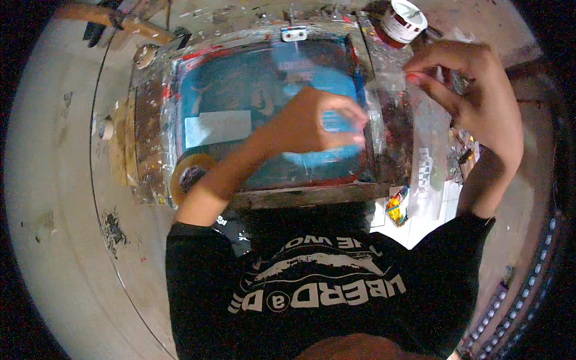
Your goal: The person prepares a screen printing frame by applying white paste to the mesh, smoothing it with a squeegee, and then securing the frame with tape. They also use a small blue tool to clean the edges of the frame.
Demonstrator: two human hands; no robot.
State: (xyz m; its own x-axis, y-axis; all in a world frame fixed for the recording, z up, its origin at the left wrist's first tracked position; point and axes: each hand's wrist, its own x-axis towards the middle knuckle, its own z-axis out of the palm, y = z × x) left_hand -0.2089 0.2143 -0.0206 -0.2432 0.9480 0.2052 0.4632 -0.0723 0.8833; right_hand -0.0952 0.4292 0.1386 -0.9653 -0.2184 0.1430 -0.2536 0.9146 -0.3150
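Note:
A screen-printing frame (153, 120) with a blue mesh (228, 90) lies on a paint-spattered round table. My left hand (312, 123) reaches over the mesh near its right side, thumb and fingertips pinched together on what looks like a strip of clear tape (384, 90). My right hand (474, 96) is beyond the frame's right edge, its fingertips pinching the other end of that shiny strip. The strip runs across the frame's right rail. A pale rectangular patch (217, 127) sits on the left part of the mesh.
A roll of brown-rimmed tape (191, 173) rests at the frame's lower left corner beside my left forearm. A jar with a white lid (405, 21) stands at the top right. A metal hinge clamp (294, 33) holds the frame's far edge. Clear printed film (429, 174) hangs at right.

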